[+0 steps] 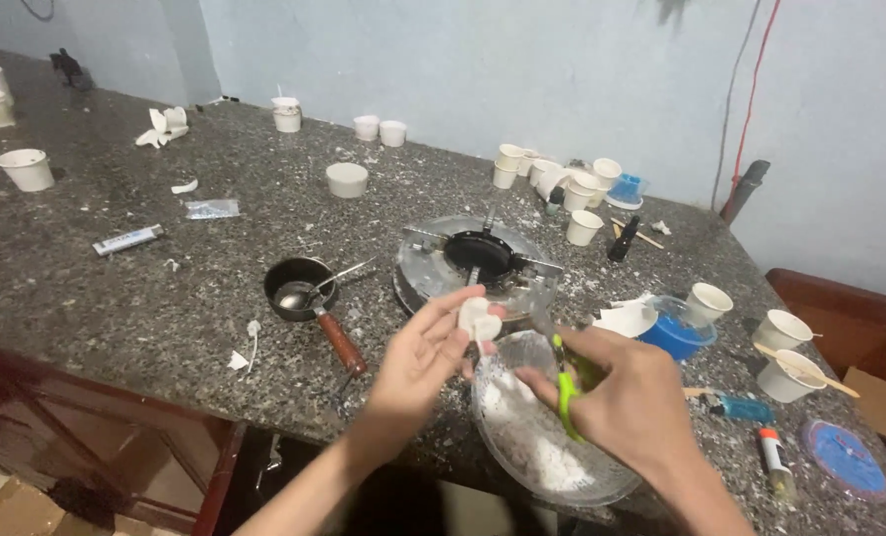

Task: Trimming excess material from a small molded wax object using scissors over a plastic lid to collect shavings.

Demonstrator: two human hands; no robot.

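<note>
Over a cluttered speckled stone counter (pixel 116 298) by a blue wall (pixel 522 60), left hand (pixel 418 362) grip pinches white wax (pixel 480 320).

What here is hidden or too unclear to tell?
Head view:
- Scissors: blades hidden behind the right hand.
- White lump: partly covered by left hand fingers.
- Bowl: near rim cut by frame edge.
- Far cups: contents too small.

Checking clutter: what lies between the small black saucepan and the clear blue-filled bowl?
In the head view, the round metal single-burner stove sits between saucepan and bowl.
</note>
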